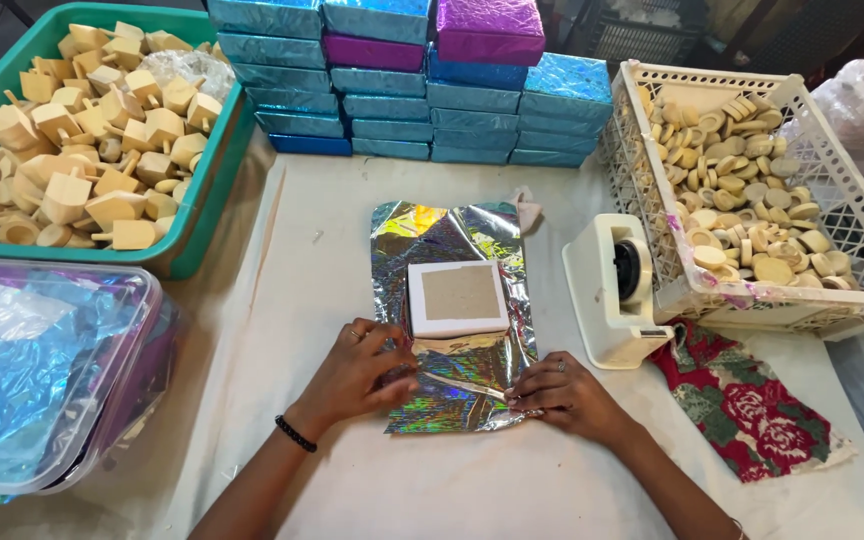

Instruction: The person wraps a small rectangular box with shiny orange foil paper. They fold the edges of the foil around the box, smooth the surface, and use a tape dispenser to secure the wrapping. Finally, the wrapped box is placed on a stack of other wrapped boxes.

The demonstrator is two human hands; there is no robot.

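Left hand (pixel 357 372) and right hand (pixel 562 392) both pinching the near edge of the foil (pixel 452 380) — flat on the table (pixel 282 260), box (pixel 457 298) lying at its middle, tape dispenser (pixel 612 285) just right.

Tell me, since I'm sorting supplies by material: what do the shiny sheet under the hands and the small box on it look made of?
Shiny sheet: looks like thin metallic holographic foil or film; it creases and throws rainbow glints.
Small box: probably cardboard, with matte white edges and a dull grey-brown face.
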